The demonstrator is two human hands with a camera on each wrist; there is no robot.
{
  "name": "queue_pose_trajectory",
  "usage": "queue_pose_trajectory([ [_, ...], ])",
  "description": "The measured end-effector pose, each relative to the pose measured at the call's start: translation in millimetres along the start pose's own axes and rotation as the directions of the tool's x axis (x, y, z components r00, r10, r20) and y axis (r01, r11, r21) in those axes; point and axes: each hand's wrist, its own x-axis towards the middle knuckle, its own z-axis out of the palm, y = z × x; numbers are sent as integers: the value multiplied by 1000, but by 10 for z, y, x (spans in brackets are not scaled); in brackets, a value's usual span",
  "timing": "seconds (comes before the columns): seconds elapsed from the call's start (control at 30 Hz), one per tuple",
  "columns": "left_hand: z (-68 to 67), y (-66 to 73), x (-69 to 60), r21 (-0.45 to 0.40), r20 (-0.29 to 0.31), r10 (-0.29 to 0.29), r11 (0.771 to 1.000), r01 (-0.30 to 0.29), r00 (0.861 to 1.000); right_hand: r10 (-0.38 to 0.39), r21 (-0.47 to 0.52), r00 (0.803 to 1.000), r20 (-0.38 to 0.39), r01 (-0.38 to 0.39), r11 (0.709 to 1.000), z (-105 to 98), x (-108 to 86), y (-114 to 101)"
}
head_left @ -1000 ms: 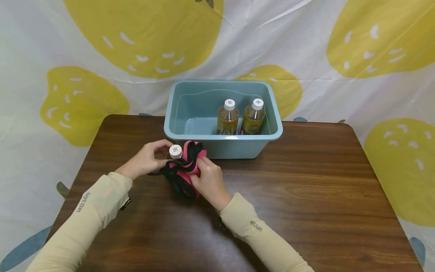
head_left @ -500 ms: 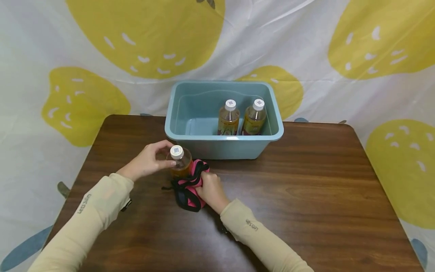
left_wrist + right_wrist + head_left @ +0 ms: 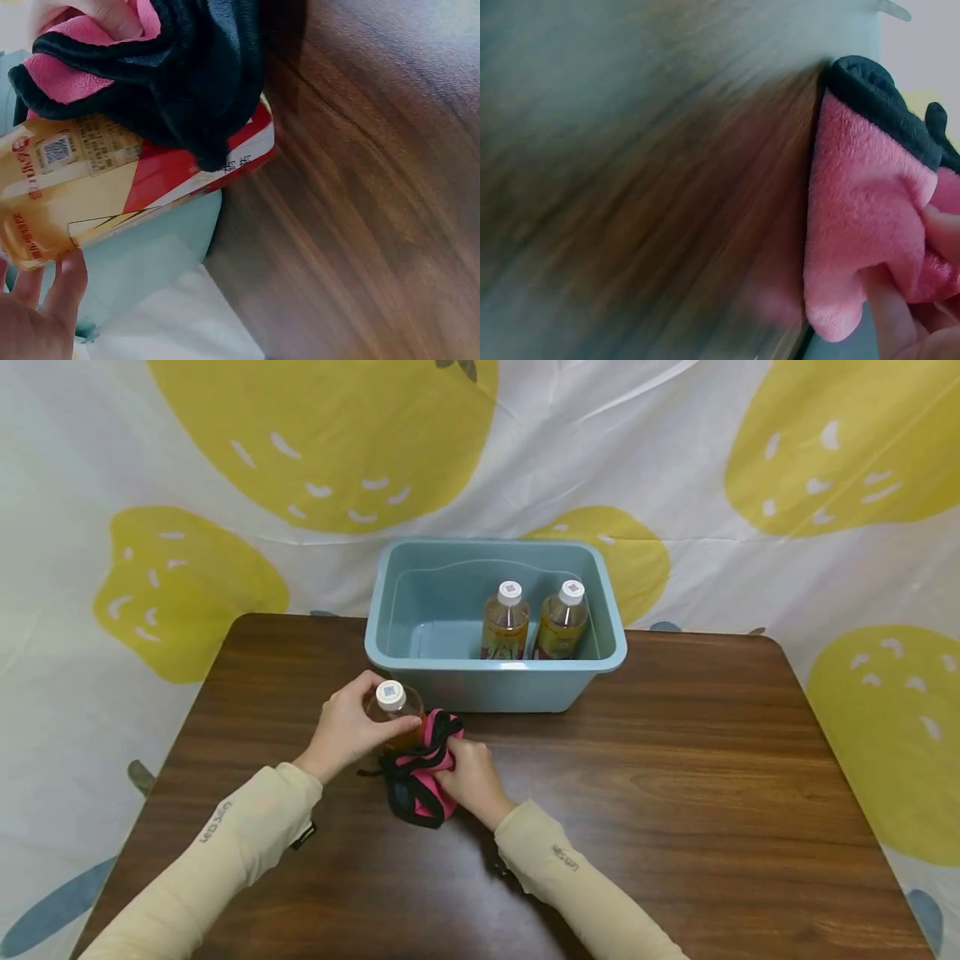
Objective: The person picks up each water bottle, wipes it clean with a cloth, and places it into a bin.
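A clear bottle (image 3: 405, 741) with a white cap stands on the table in front of the bin, filled with amber drink. My left hand (image 3: 343, 731) grips its upper part, thumb on the near side and fingers around the far side. The left wrist view shows its yellow and red label (image 3: 82, 176). Bunched in my right hand (image 3: 474, 781) is a pink cloth (image 3: 448, 803) with black edging, held against the bottle's lower right side. In the right wrist view, my fingers (image 3: 889, 307) press into the cloth's folds. The cloth hides part of the bottle's lower body.
Behind the hands, a light blue plastic bin (image 3: 480, 687) stands at the table's back edge. Two similar capped bottles, one left (image 3: 505, 628) and one right (image 3: 558, 628), stand upright in its right half. A fruit-print sheet (image 3: 322, 435) hangs behind the brown table (image 3: 697, 793).
My right hand has moved the cloth down from beside the cap, uncovering the bottle's shoulder. My left hand has shifted right, its thumb farther across the bottle.
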Motion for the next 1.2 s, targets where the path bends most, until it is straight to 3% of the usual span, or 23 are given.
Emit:
queue_pose_trajectory([
  [0.17,23,-24,9,-45,31,93,995,-91,995,-21,64,999,-27,23,998,-106,-36,31],
  [0.27,34,-37,17,-64,50,159,986,-156,986,-32,94,997,-67,38,995,-194,-75,35],
  [0.4,25,-32,30,-54,90,206,978,-202,974,-43,139,993,-106,57,989,-323,-122,16],
  [0.57,-13,-22,62,-3,163,205,978,-207,965,-40,181,989,-142,66,981,-494,-90,-43],
  [0.67,-49,-15,82,-48,198,190,982,-184,961,-61,195,985,-164,93,976,-604,-31,-102],
  [0.77,-71,-27,114,-101,212,236,971,-219,948,-93,194,979,-180,128,973,-710,39,-177],
  [0.93,-98,-54,166,-110,212,310,950,-292,927,-101,156,980,-170,128,980,-844,152,-310],
  [1.0,-118,-47,174,-117,230,292,955,-272,928,-99,135,983,-153,120,984,-867,197,-364],
  [1.2,-161,-50,185,-190,301,188,972,-134,935,-120,52,989,-86,125,991,-829,297,-490],
])
